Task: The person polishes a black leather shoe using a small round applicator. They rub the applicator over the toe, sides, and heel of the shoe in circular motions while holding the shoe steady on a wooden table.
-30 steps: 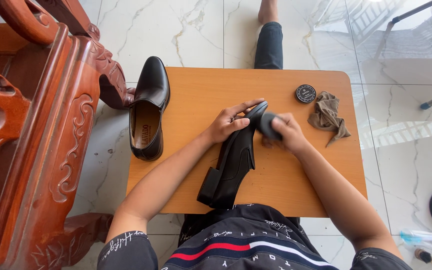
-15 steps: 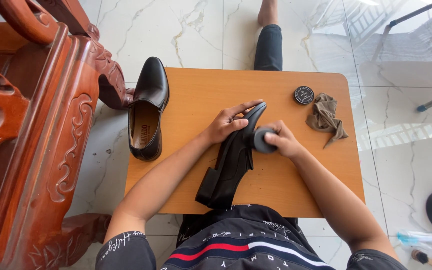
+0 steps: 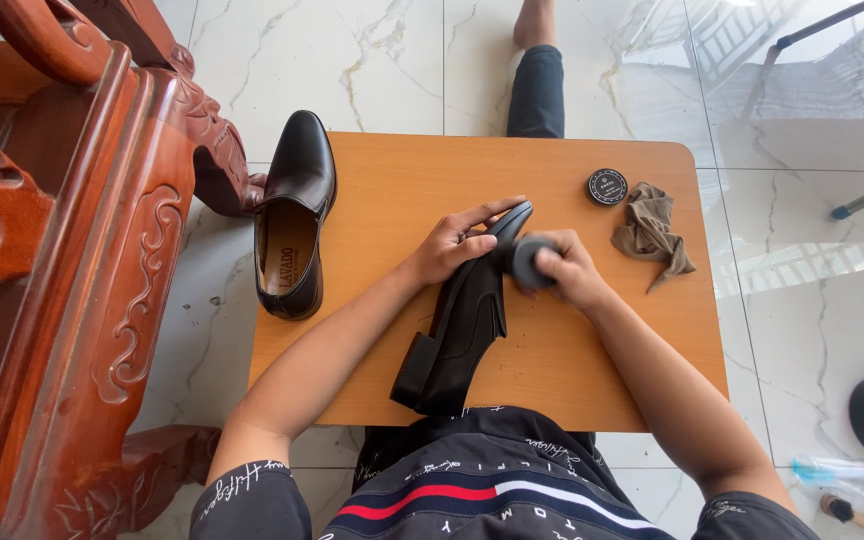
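We sit on a pale marble floor [image 3: 372, 60] veined in grey, glossy enough to mirror the window light at the right. A carved red-brown wooden chair [image 3: 82, 280] fills the left side of our view. Before us stands a low wooden table [image 3: 592, 370] with rounded corners, its orange-brown top bare along the near right. One of our legs stretches out beyond its far edge. On the table's left edge a black dress shoe [image 3: 292, 225] lies sole down, its tan lining showing. At the middle a second black shoe [image 3: 462, 320] lies on its side, heel toward us, toe pointing away. Our left hand [image 3: 452, 240] rests on its upper, fingers spread flat and pressing it down. Our right hand [image 3: 564, 270] is closed around a dark round applicator [image 3: 527, 258], held against the shoe's toe. Farther right sit a crumpled brown cloth [image 3: 652, 232] and a small round black tin [image 3: 607, 187], just apart.
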